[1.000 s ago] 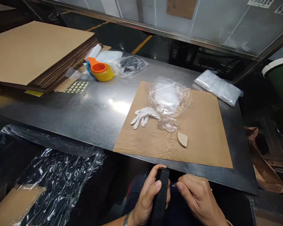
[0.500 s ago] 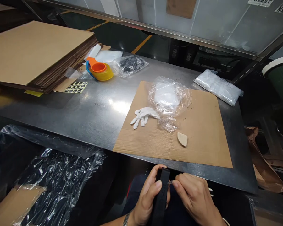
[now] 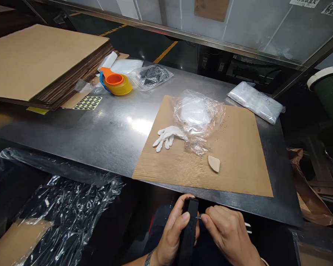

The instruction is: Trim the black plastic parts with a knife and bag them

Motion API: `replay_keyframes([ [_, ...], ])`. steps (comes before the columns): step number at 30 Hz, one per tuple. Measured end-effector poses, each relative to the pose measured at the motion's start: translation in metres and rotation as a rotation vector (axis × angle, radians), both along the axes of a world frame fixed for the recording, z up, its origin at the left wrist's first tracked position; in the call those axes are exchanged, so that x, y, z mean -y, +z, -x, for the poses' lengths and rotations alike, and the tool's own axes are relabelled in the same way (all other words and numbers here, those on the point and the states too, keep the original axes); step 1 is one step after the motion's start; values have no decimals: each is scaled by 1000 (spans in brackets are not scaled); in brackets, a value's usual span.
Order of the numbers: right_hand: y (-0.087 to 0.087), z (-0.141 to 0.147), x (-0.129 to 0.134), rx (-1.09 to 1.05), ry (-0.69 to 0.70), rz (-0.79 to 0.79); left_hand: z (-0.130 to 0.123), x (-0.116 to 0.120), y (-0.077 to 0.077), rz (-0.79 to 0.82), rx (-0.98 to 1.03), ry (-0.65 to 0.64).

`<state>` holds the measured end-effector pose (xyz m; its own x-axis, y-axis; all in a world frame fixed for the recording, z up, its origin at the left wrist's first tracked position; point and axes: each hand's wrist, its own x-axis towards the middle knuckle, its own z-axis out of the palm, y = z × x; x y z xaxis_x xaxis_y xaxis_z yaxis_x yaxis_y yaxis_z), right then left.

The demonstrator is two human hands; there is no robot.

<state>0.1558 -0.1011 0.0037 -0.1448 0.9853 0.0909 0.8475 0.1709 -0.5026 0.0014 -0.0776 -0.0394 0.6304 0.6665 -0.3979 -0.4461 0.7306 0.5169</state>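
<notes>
Below the table's front edge, my left hand (image 3: 174, 232) is wrapped round a long black bar-shaped part (image 3: 189, 231), with the thumb pressed on its near face. The part stands nearly upright, its lower end running out of view. To its right, my right hand (image 3: 229, 231) is closed in a pinch on a small thin metal tip (image 3: 199, 217) that points at the part's right edge. The fingers hide most of that tool, so I cannot tell its kind. Nearest on the table lies a beige wedge-shaped block (image 3: 214, 164), on a cardboard sheet (image 3: 244, 155).
A white glove (image 3: 169, 137) and a clear plastic bag (image 3: 195, 114) lie on the cardboard. Stacked cardboard (image 3: 44, 59), tape rolls (image 3: 118, 84) and a sticker sheet (image 3: 88, 103) sit at left. A wrapped packet (image 3: 256, 102) is at back right. Black plastic film (image 3: 69, 214) covers a box at lower left.
The small metal tip has shifted very slightly down along the black part's edge with my right hand. My left hand keeps its hold; the view has drifted a little left.
</notes>
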Motion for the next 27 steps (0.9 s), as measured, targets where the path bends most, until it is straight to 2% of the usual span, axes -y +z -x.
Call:
replay_keyframes([
  [6, 0, -2, 0, -210, -20, 137, -2, -2, 4, -15, 40, 5],
  [13, -2, -3, 1, -272, -68, 206, -2, -1, 4, -35, 29, 12],
  [17, 1, 0, 0, -471, -81, 278, -2, -2, 4, -22, 23, 8],
  [21, 4, 7, -3, -659, -105, 320, 1, -3, 5, -43, -99, 27],
  [25, 4, 16, -6, -648, -202, 342, 6, -5, 4, -178, -258, 87],
  [27, 4, 18, -5, -644, -192, 355, 7, -5, 2, -203, -289, 95],
])
